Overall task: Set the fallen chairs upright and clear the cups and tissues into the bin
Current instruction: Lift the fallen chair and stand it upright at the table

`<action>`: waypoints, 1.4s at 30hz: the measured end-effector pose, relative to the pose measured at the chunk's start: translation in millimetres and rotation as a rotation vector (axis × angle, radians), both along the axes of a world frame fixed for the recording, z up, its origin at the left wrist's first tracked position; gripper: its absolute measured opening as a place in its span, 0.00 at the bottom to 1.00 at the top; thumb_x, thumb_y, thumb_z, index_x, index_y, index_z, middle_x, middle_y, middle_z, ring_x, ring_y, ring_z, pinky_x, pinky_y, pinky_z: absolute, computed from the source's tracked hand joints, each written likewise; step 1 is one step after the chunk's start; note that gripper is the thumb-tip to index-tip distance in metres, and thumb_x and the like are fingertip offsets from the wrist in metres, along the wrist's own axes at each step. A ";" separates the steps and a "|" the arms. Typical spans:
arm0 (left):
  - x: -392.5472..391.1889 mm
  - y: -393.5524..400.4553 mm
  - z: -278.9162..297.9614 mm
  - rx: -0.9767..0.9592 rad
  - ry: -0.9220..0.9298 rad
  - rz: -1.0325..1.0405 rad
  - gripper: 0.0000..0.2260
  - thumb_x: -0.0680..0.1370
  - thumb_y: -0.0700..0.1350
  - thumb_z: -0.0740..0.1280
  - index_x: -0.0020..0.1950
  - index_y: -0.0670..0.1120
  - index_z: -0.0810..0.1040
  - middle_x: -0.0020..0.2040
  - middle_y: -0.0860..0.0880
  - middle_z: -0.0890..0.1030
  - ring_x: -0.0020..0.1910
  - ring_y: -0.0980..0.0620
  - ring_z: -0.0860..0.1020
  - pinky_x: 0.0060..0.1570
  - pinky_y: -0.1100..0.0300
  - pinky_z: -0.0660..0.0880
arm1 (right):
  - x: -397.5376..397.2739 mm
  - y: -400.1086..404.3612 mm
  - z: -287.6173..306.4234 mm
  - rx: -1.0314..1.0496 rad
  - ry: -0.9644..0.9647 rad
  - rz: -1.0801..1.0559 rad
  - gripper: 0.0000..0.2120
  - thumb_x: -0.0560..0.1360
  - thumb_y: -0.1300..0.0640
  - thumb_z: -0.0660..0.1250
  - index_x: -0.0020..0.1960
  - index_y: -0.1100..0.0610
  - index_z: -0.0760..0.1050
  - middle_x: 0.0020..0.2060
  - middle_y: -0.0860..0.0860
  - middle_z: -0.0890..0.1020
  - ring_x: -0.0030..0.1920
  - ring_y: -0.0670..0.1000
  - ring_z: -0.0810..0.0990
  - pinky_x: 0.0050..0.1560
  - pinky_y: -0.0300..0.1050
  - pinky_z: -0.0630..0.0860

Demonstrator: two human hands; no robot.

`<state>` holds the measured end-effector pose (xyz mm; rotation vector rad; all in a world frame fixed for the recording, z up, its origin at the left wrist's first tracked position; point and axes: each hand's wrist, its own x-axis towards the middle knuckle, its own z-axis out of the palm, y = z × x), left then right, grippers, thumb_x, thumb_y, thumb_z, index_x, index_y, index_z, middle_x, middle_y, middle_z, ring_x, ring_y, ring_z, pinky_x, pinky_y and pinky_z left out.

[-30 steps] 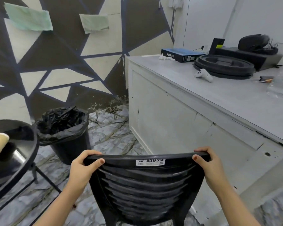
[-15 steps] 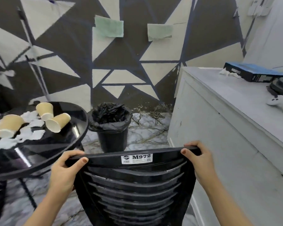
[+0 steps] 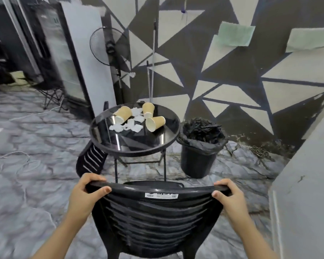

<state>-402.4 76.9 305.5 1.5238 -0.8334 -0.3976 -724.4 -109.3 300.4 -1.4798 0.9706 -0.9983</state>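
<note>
The far wall (image 3: 223, 75) is painted with dark and cream triangles, and two pale green cloths (image 3: 234, 36) are stuck to it. The floor (image 3: 36, 146) is laid in grey marbled stone, with thin white cables (image 3: 13, 161) trailed across it. A standing fan (image 3: 108, 46) is placed against the wall beside a glass-door fridge (image 3: 67, 58), and a grey counter (image 3: 307, 184) is seen at the right edge

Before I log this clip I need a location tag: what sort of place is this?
Probably a small cafe or shop corner, though I can't be sure: a glass-door fridge, a round table strewn with paper cups and tissues, plastic chairs and a lined bin.
</note>
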 end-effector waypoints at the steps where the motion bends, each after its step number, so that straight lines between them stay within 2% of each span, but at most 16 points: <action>1: 5.1 7.9 -4.4 0.010 0.008 0.022 0.12 0.64 0.36 0.75 0.36 0.52 0.78 0.39 0.51 0.79 0.41 0.51 0.75 0.38 0.73 0.72 | 7.3 0.8 -1.0 0.006 0.004 0.031 0.13 0.67 0.70 0.71 0.37 0.52 0.77 0.39 0.50 0.77 0.40 0.46 0.75 0.42 0.42 0.69; 3: 10.5 18.5 -9.9 0.024 0.025 0.057 0.15 0.67 0.29 0.71 0.36 0.50 0.79 0.40 0.46 0.78 0.41 0.49 0.75 0.36 0.73 0.73 | 20.6 -0.7 2.1 0.010 0.026 0.057 0.10 0.68 0.68 0.70 0.38 0.54 0.76 0.39 0.52 0.77 0.40 0.46 0.75 0.43 0.45 0.68; 6: 4.2 16.8 -9.4 0.024 0.022 0.112 0.13 0.68 0.29 0.70 0.37 0.47 0.77 0.39 0.46 0.78 0.37 0.59 0.77 0.35 0.75 0.72 | 29.0 -8.7 11.9 0.037 0.003 0.066 0.06 0.66 0.56 0.73 0.36 0.50 0.77 0.39 0.51 0.77 0.41 0.49 0.76 0.43 0.45 0.69; 8: 2.7 9.1 -7.3 0.009 0.041 0.125 0.11 0.69 0.30 0.69 0.39 0.47 0.77 0.40 0.46 0.77 0.37 0.59 0.77 0.35 0.75 0.72 | 27.8 -13.5 14.7 0.027 0.022 0.092 0.07 0.62 0.48 0.74 0.37 0.47 0.77 0.39 0.47 0.79 0.42 0.46 0.77 0.44 0.44 0.71; 11: 13.7 5.3 -7.0 0.007 0.062 0.080 0.14 0.70 0.31 0.68 0.37 0.51 0.78 0.42 0.46 0.78 0.42 0.51 0.75 0.40 0.70 0.74 | 28.5 -15.0 13.5 0.014 0.052 0.110 0.07 0.69 0.55 0.73 0.44 0.50 0.77 0.44 0.46 0.79 0.55 0.53 0.76 0.56 0.50 0.72; 13: 19.7 7.2 -7.5 0.041 0.062 0.033 0.13 0.70 0.33 0.69 0.36 0.52 0.78 0.42 0.45 0.78 0.42 0.49 0.75 0.40 0.68 0.74 | 29.2 -13.1 13.9 -0.005 0.052 0.091 0.14 0.65 0.47 0.75 0.47 0.48 0.76 0.49 0.45 0.78 0.58 0.55 0.74 0.60 0.53 0.70; 15: 20.2 8.3 -5.9 0.052 0.066 -0.002 0.10 0.68 0.37 0.73 0.37 0.52 0.79 0.44 0.45 0.78 0.44 0.49 0.76 0.40 0.71 0.74 | 29.8 -12.3 13.0 0.002 0.049 0.074 0.30 0.52 0.30 0.73 0.48 0.44 0.75 0.52 0.44 0.78 0.59 0.52 0.74 0.62 0.53 0.69; 17: 20.9 8.9 -4.3 0.053 0.099 -0.024 0.06 0.64 0.44 0.72 0.38 0.54 0.79 0.48 0.47 0.78 0.46 0.52 0.77 0.42 0.72 0.74 | 31.6 -14.5 9.2 0.036 0.031 0.066 0.39 0.44 0.23 0.69 0.50 0.41 0.73 0.54 0.45 0.78 0.59 0.51 0.74 0.64 0.56 0.69; 19: 24.6 8.6 -3.9 0.063 0.147 -0.049 0.11 0.62 0.48 0.75 0.42 0.54 0.79 0.49 0.46 0.78 0.46 0.53 0.77 0.43 0.71 0.75 | 34.3 -19.0 6.2 0.081 -0.004 0.076 0.40 0.43 0.24 0.70 0.51 0.38 0.71 0.53 0.48 0.79 0.58 0.53 0.76 0.64 0.60 0.69; 23: 27.9 -1.1 -2.0 0.017 0.191 0.007 0.19 0.65 0.41 0.74 0.51 0.56 0.73 0.52 0.47 0.77 0.51 0.52 0.77 0.50 0.61 0.75 | 40.1 -31.1 4.3 0.112 -0.041 0.069 0.35 0.47 0.28 0.74 0.52 0.32 0.69 0.54 0.53 0.79 0.59 0.57 0.76 0.62 0.62 0.71; 26: 31.7 -13.4 -1.6 -0.009 0.186 0.060 0.16 0.68 0.41 0.69 0.51 0.55 0.72 0.51 0.48 0.79 0.52 0.50 0.77 0.54 0.54 0.70 | 50.4 -39.1 10.5 0.098 -0.044 0.050 0.31 0.49 0.32 0.76 0.48 0.42 0.73 0.50 0.51 0.77 0.55 0.57 0.77 0.57 0.58 0.74; 28: 37.6 -24.2 0.1 -0.012 0.169 0.076 0.11 0.69 0.40 0.69 0.48 0.52 0.74 0.47 0.47 0.79 0.49 0.48 0.76 0.52 0.57 0.72 | 58.3 -48.7 11.9 0.098 -0.077 0.038 0.28 0.53 0.35 0.76 0.45 0.49 0.73 0.45 0.51 0.77 0.51 0.58 0.77 0.52 0.54 0.74; 30: 44.5 -37.2 0.6 -0.016 0.135 0.114 0.10 0.71 0.37 0.69 0.43 0.51 0.76 0.44 0.46 0.78 0.44 0.48 0.75 0.43 0.67 0.75 | 66.6 -60.9 12.1 0.100 -0.103 0.020 0.22 0.57 0.39 0.77 0.43 0.49 0.73 0.43 0.52 0.77 0.52 0.61 0.77 0.53 0.57 0.73; 32: 51.4 -50.8 0.5 -0.046 0.121 0.160 0.12 0.70 0.35 0.71 0.39 0.52 0.76 0.42 0.46 0.76 0.41 0.50 0.75 0.36 0.73 0.74 | 75.0 -75.3 11.2 0.121 -0.115 0.015 0.30 0.47 0.30 0.76 0.40 0.47 0.74 0.45 0.54 0.78 0.53 0.62 0.77 0.58 0.62 0.73; 35: 59.0 -70.9 4.1 -0.072 0.114 0.230 0.11 0.70 0.33 0.69 0.38 0.48 0.75 0.39 0.47 0.76 0.40 0.49 0.74 0.34 0.74 0.72 | 89.4 -97.4 12.9 0.135 -0.146 0.021 0.33 0.42 0.28 0.75 0.39 0.46 0.75 0.47 0.55 0.78 0.55 0.63 0.76 0.61 0.66 0.70; 42: 70.3 -106.8 12.6 -0.093 0.079 0.313 0.09 0.70 0.32 0.70 0.40 0.45 0.75 0.40 0.47 0.77 0.39 0.54 0.75 0.37 0.73 0.73 | 109.9 -142.3 14.8 0.129 -0.213 0.019 0.32 0.41 0.30 0.77 0.37 0.48 0.76 0.43 0.54 0.76 0.50 0.59 0.74 0.57 0.60 0.70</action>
